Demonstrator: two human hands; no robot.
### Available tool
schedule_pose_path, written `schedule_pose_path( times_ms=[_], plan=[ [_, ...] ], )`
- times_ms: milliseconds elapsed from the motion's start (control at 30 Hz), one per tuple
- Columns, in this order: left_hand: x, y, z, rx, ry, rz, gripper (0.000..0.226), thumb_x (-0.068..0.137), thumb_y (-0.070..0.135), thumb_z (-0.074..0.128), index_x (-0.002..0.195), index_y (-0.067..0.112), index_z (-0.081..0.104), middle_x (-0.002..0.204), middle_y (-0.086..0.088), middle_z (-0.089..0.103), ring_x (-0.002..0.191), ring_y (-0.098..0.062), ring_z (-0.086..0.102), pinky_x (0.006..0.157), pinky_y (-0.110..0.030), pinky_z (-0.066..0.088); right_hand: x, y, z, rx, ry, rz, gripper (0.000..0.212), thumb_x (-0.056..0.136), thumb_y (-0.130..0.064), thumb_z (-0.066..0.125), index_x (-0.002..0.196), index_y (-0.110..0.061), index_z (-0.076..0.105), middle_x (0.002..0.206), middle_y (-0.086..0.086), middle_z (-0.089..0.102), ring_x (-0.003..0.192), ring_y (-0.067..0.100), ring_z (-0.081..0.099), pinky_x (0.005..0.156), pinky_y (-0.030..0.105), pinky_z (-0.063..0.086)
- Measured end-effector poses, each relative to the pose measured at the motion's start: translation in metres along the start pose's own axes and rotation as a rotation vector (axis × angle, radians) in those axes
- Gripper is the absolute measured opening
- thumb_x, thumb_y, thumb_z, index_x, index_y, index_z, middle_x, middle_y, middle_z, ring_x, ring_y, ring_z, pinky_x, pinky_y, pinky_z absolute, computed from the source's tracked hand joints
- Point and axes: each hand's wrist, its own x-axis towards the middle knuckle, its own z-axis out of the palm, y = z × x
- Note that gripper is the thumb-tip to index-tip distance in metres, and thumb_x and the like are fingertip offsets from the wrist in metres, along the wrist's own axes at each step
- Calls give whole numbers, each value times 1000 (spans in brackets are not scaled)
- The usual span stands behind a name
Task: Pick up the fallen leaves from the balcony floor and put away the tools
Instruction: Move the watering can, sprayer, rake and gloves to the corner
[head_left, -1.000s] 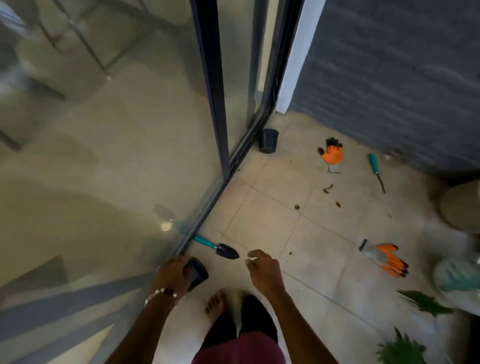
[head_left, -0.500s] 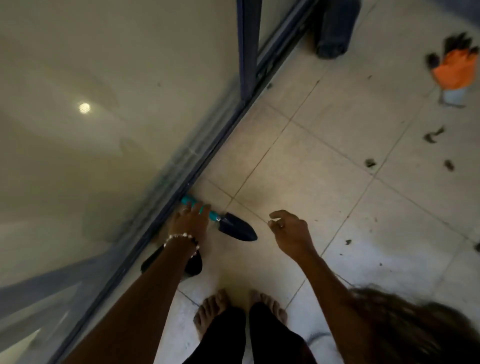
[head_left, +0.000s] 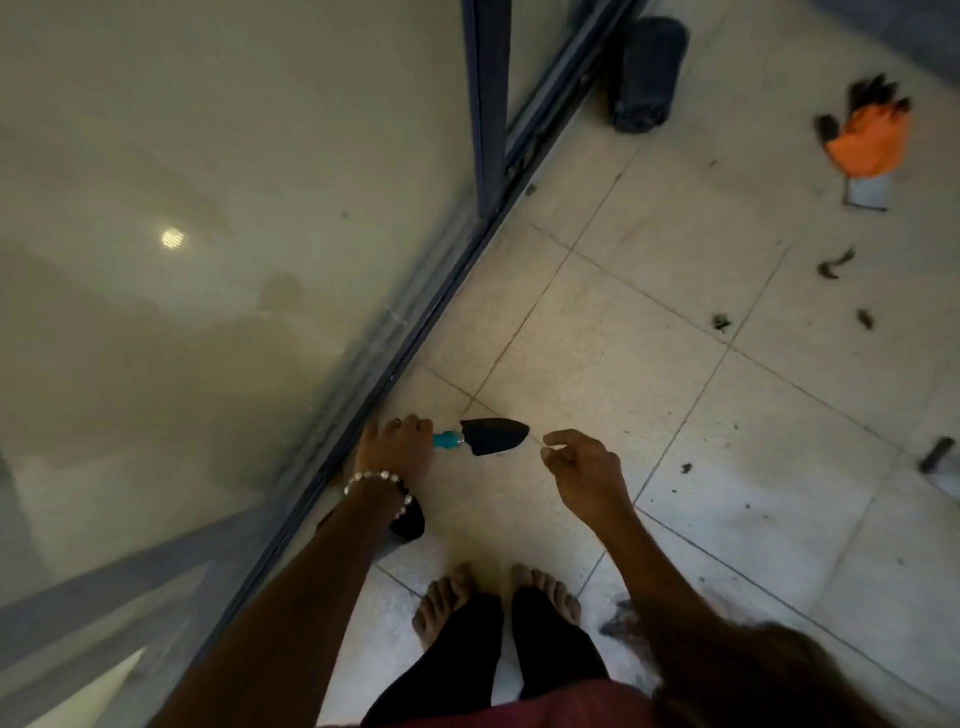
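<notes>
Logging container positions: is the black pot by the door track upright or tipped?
Tipped: the black pot lies on its side on the tiled floor.

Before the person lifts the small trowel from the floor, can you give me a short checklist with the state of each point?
1. Left hand grips teal handle of the black-bladed trowel: ok.
2. Trowel blade free of the dark sliding door frame: ok.
3. Right hand empty: cannot tell; its fingers are curled.
4. Bare feet away from blade: ok.
5. Dry leaf scraps collected from the tiles: not ok.
6. Orange work glove put away: not ok.

Left hand (head_left: 395, 447) reaches down, fingers curled; right hand (head_left: 584, 467) hovers (loosely curled).
</notes>
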Motion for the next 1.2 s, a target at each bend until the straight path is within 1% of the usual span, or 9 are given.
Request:
schedule_pose_path(
  times_ms=[67,233,400,567,700,800,867,1067,1200],
  plan=[
    [-34,1,-28,-185,12,-29,36,99,35,46,129,15,48,127,-5,55,117,-25,52,99,-41,41,-34,-22,-18,70,24,32,18,95,-22,58,111,-17,65,94,0,65,75,4,58,59,3,38],
    [-141,18,-108,-747,38,-35,36,96,28,57,124,6,57,118,-11,61,111,-27,58,93,-35,45,-135,-77,-77,360,95,138,18,92,-17,61,108,-13,68,98,6,71,89,20,65,78,31,52],
    [-259,56,-195,-1020,16,118,30,92,20,64,115,1,64,98,-13,65,83,-21,62,71,-23,50,-247,-135,-135,567,106,160,14,90,-16,64,101,-9,70,88,4,68,77,12,59,66,22,47],
    [-366,95,-265,-999,-71,397,9,93,16,60,96,14,69,70,5,63,64,-8,57,63,-21,45,-346,-175,-183,774,286,139,18,88,-22,69,80,-6,68,75,6,63,72,16,56,64,27,42],
    [-424,125,-304,-969,-177,470,26,81,42,65,84,16,69,81,-10,69,77,-20,64,74,-36,53,-415,-178,-218,822,525,108,32,83,-31,73,74,0,67,67,10,62,70,19,56,65,33,42],
    [-462,152,-331,-933,-186,435,27,93,34,61,84,10,69,87,-9,72,64,-14,64,54,-18,47,-466,-165,-241,816,649,119,34,83,-35,73,69,-5,65,60,5,56,60,13,50,58,26,40],
    [-479,175,-340,-922,-131,443,28,96,35,57,84,12,68,93,-9,73,64,-15,63,56,-20,44,-500,-148,-249,816,704,120,35,83,-34,73,66,-6,60,58,3,51,56,12,45,55,26,36],
    [-556,258,-330,-1106,-332,537,33,98,44,50,104,13,61,101,-9,69,85,-26,66,68,-32,50,-612,-74,-223,784,808,93,25,85,-28,72,79,-4,68,71,7,69,62,19,68,65,37,55],
    [-622,300,-265,-1046,-513,588,34,97,34,56,102,1,63,100,-21,67,84,-33,66,69,-39,54,-698,-20,-169,839,913,177,17,82,-19,76,74,-7,67,64,4,64,51,15,64,55,33,56]
  ],
)
